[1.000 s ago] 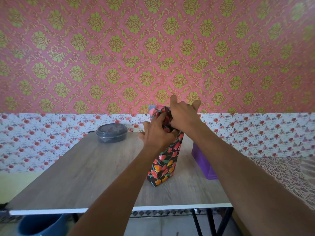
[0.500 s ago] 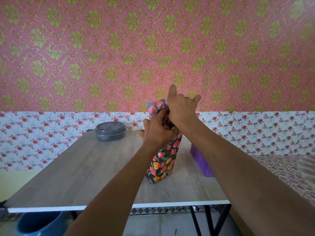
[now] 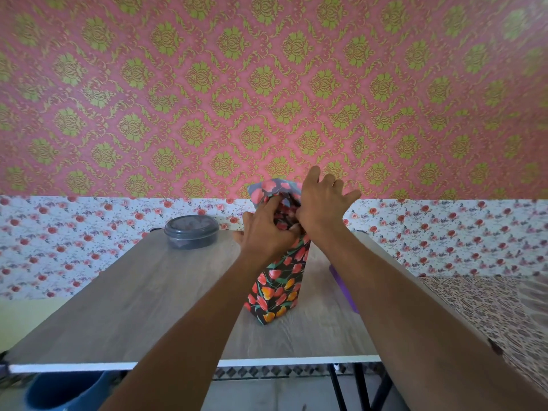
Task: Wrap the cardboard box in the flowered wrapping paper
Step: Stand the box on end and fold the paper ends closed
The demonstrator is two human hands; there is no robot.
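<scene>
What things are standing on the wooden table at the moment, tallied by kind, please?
Flower-wrapped box: 1
Grey lidded container: 1
Purple object, mostly hidden behind the right arm: 1
Total: 3

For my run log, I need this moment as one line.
step: closing top end | left hand: pushes wrapping paper inward | right hand: fingers spread over fold | wrapped box: upright on table

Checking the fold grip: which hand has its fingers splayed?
The right hand, fingers fanned out and raised; the left hand curls its fingers into the wrapping paper.
</scene>
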